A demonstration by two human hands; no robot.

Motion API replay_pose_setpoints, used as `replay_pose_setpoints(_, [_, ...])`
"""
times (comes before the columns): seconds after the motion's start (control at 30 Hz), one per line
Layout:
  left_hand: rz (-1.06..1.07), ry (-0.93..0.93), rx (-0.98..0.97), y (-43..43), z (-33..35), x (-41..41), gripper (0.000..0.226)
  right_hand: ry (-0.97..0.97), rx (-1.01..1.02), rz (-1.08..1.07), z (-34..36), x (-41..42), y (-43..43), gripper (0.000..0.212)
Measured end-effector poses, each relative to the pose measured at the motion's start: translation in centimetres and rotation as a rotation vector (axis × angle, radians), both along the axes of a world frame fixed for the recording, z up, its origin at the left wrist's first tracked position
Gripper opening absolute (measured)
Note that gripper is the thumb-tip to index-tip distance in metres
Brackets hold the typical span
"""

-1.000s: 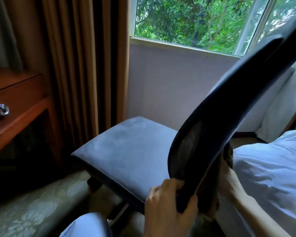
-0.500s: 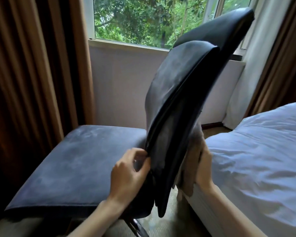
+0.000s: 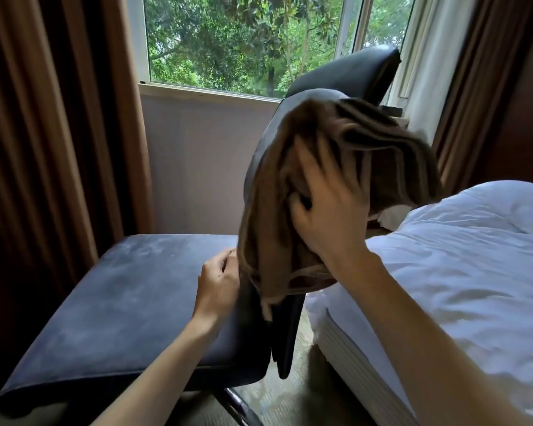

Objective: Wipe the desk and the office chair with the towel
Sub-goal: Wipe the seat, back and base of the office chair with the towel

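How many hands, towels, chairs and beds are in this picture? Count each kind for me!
Hands: 2 (left hand, right hand)
Towels: 1 (brown towel)
Chairs: 1 (office chair)
Beds: 1 (bed)
Total: 5

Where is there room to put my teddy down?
The seat is bare, between the curtain and the backrest. The bed past the backrest is bare too. It is crowded at the backrest: the right hand presses the towel there and the left hand grips its edge.
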State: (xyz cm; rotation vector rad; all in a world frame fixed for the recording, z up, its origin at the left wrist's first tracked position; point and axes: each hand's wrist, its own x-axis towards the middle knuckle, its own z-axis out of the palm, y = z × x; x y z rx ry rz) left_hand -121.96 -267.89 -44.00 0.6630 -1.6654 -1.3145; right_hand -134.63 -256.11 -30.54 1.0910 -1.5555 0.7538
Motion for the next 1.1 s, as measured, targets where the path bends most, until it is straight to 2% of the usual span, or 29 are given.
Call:
replay_pose_setpoints(0.07, [-0.017, 0.052, 0.037, -0.1, 0.2, 0.4, 0.041, 0.005, 0.071, -0.055, -1.1, 1.0, -1.0, 0.051])
replay_pose_setpoints(0.13, [-0.009, 0.069, 0.058, -0.6, 0.1, 0.8, 0.044, -0.039, 0.123, -0.019, -3.9, 1.5, -1.8, 0.046])
replay_pose_setpoints(0.23, [0.039, 0.061, 0.088, -1.4, -0.9, 0.8, 0.044, -0.057, 0.156, -0.040, -9.3, 1.6, -2.6, 0.051])
replay_pose_setpoints(0.3, [0.065, 0.057, 0.112, -1.9, -1.8, 0.4, 0.041, -0.089, 0.257, -0.096, -13.1, 2.3, -3.1, 0.059])
replay_pose_setpoints(0.4, [0.060, -0.022, 0.144, -2.3, -3.5, -0.2, 0.042, -0.202, 0.387, -0.023, -17.6, 3.0, -3.5, 0.062])
replay_pose_setpoints(0.5, [0.064, -0.132, 0.125, -3.2, -5.1, 0.5, 0.036, -0.301, 0.299, 0.104, -18.4, 2.1, -3.2, 0.063])
replay_pose_setpoints(0.6, [0.122, -0.249, 0.076, -4.8, -5.9, 1.5, 0.033, -0.336, 0.116, 0.206, -14.9, 0.3, -2.5, 0.063])
replay_pose_setpoints(0.73, [0.149, -0.396, -0.083, -5.9, -6.2, 2.2, 0.011, -0.243, -0.048, 0.201, -7.2, -3.5, -2.8, 0.065])
replay_pose_setpoints(0.77, [0.139, -0.477, -0.172, -5.9, -6.4, 2.2, 0.013, -0.232, -0.055, 0.191, -5.6, -4.5, -3.3, 0.064])
replay_pose_setpoints(0.83, [0.097, -0.708, -0.413, -5.5, -7.0, 2.1, 0.032, -0.247, -0.028, 0.169, -3.7, -6.2, -4.8, 0.063])
replay_pose_setpoints(0.9, [0.035, -0.961, -0.617, -4.8, -7.6, 2.1, 0.043, -0.290, 0.033, 0.072, -3.8, -7.1, -6.4, 0.066])
replay_pose_setpoints(0.97, [-0.028, -1.147, -0.693, -4.2, -8.5, 2.6, 0.041, -0.352, 0.086, -0.030, -5.7, -7.2, -7.8, 0.072])
replay_pose_setpoints(1.03, [-0.047, -1.233, -0.747, -3.9, -9.8, 3.2, 0.037, -0.436, 0.062, 0.004, -8.1, -6.9, -8.9, 0.073])
replay_pose_setpoints(1.1, [-0.039, -1.233, -0.810, -3.6, -10.9, 3.7, 0.039, -0.474, 0.012, 0.041, -10.5, -6.4, -9.6, 0.071])
